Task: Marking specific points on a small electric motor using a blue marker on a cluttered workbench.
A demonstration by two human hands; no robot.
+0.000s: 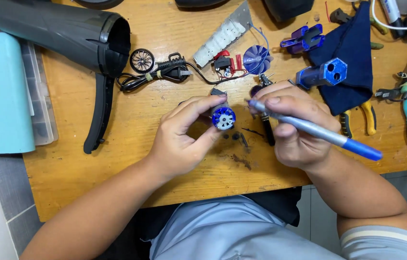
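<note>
Left hand [184, 137] pinches the small motor [223, 117] steady while right hand [295, 127], gripping the pen-like tool [319, 134], should bring its tip in gently.

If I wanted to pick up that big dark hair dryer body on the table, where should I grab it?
Probably by the handle of the hair dryer shell. It juts toward the table's near edge, slim and free of clutter, so come from the near side and wrap it. The barrel looks too wide, and its open end faces the coiled cord.

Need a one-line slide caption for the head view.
Left hand holds a small blue motor; right hand holds a silver-blue pen.
</note>
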